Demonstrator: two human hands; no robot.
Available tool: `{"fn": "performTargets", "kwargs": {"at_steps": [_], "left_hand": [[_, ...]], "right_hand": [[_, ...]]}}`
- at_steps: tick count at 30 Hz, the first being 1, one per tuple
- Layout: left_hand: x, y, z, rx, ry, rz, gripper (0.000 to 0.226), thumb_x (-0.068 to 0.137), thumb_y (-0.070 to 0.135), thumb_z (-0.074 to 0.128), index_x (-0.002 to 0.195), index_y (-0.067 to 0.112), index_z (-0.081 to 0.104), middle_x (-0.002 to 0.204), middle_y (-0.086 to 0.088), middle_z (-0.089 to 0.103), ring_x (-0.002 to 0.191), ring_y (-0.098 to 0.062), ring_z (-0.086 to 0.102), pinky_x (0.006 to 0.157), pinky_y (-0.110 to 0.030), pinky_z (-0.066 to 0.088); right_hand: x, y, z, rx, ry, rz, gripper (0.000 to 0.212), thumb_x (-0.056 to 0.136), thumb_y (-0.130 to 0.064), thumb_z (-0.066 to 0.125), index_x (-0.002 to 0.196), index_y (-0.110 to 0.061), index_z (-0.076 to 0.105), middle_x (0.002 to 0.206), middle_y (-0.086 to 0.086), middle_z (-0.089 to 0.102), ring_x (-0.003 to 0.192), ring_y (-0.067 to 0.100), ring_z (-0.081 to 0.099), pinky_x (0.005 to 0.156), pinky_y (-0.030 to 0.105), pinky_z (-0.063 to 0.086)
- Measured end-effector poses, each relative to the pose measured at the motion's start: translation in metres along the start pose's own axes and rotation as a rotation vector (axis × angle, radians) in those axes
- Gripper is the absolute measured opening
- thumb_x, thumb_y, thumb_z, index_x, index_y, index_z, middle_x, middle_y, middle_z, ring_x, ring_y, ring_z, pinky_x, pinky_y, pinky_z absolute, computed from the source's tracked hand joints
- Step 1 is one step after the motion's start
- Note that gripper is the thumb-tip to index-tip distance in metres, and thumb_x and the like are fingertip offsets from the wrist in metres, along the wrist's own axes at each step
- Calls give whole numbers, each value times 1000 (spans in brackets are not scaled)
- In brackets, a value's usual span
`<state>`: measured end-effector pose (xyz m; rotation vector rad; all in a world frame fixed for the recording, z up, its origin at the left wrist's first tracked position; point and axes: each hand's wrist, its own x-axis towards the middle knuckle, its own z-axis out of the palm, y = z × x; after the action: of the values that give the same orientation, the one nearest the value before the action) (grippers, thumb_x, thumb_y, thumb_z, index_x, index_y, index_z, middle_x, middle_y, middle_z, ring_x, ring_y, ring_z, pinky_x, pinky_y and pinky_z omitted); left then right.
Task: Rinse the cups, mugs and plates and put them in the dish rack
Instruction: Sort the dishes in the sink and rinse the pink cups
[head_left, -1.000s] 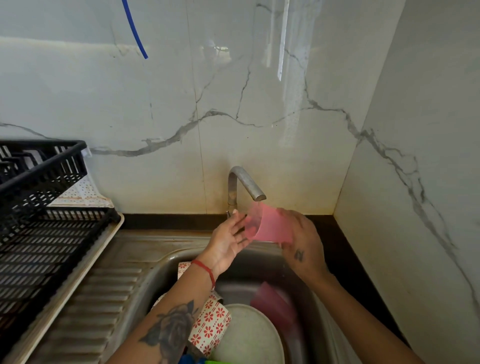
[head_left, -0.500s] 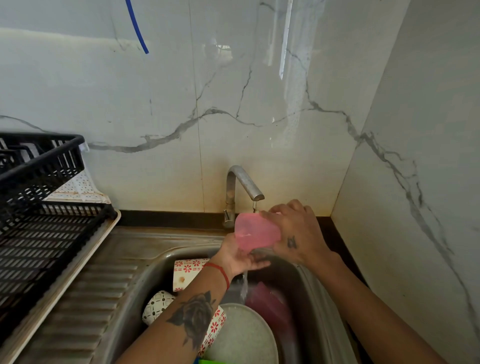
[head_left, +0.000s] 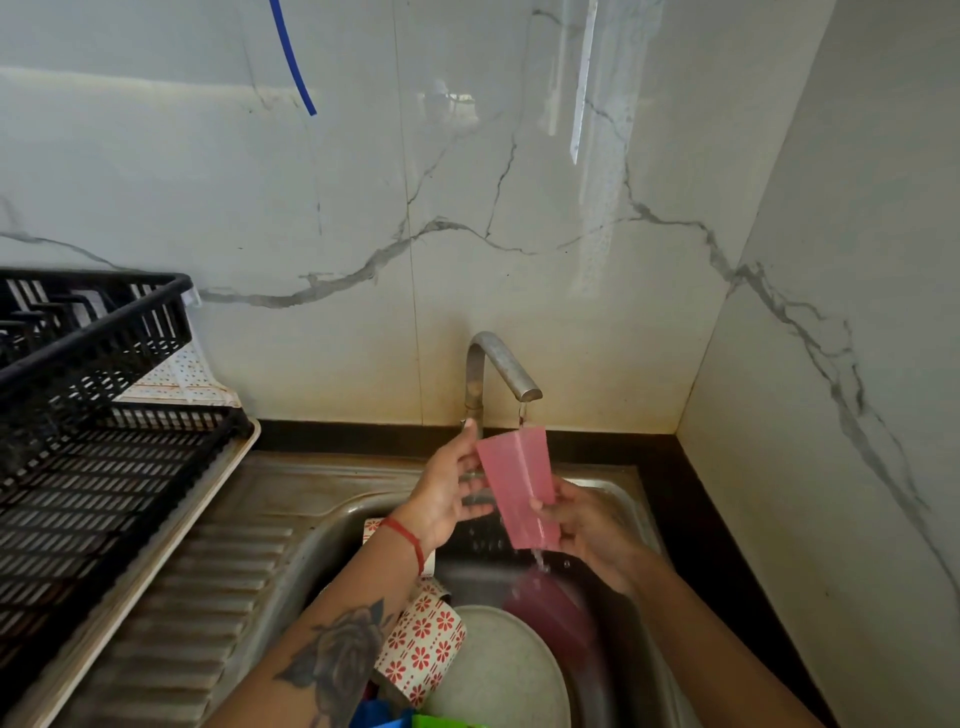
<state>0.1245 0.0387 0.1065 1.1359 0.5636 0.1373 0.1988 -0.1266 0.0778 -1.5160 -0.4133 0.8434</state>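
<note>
I hold a translucent pink cup (head_left: 519, 488) upright, mouth up, under the running tap (head_left: 501, 364). Water falls along it and drips from its base. My right hand (head_left: 592, 535) grips the cup's lower end from the right. My left hand (head_left: 447, 488) touches the cup's left side, its thumb up near the rim and its fingers fairly straight. Below, in the steel sink (head_left: 322, 525), lie a white plate (head_left: 498, 670), a mug with red flowers (head_left: 423, 649) and another pink cup (head_left: 550, 608). The black dish rack (head_left: 93, 467) stands at the left.
The rack sits on a beige tray (head_left: 156, 545) beside the ribbed steel drainboard (head_left: 208, 597). Blue (head_left: 384, 719) and green (head_left: 447, 721) items peek in at the sink's near edge. Marble walls close in behind and on the right.
The pink cup has turned from lying sideways to standing mouth up under the stream. My right hand has shifted from over the cup to its lower end.
</note>
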Motion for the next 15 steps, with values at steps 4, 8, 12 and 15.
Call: {"fn": "performTargets", "kwargs": {"at_steps": [4,8,12,15], "left_hand": [[-3,-9,-7,-73,-44,-31,67,72,50,66,127,14,52,119,-11,59,109,-29,59,82,-44,53],[-7,-27,-5,-210,0,-140,69,66,34,76,125,13,45,118,-18,56,105,-33,59,66,-39,57],[-11,-41,0,-456,104,-257,60,76,26,76,124,10,45,119,-26,54,100,-42,59,54,-42,58],[-17,-52,5,-441,125,-318,60,81,29,75,128,10,44,119,-26,51,100,-42,57,52,-41,57]], "right_hand": [[-8,-7,4,10,4,28,58,68,-47,70,119,-22,53,113,8,64,99,24,67,76,36,58],[-16,-14,6,-139,49,38,48,69,-68,57,103,-35,51,104,7,63,86,21,69,64,31,58],[-28,-9,-3,-212,-31,34,82,59,-77,67,124,-31,48,113,2,62,91,20,67,70,30,57],[-34,3,-4,-476,-16,-117,105,53,-55,86,141,-33,33,126,-14,49,111,5,54,90,29,50]]}}
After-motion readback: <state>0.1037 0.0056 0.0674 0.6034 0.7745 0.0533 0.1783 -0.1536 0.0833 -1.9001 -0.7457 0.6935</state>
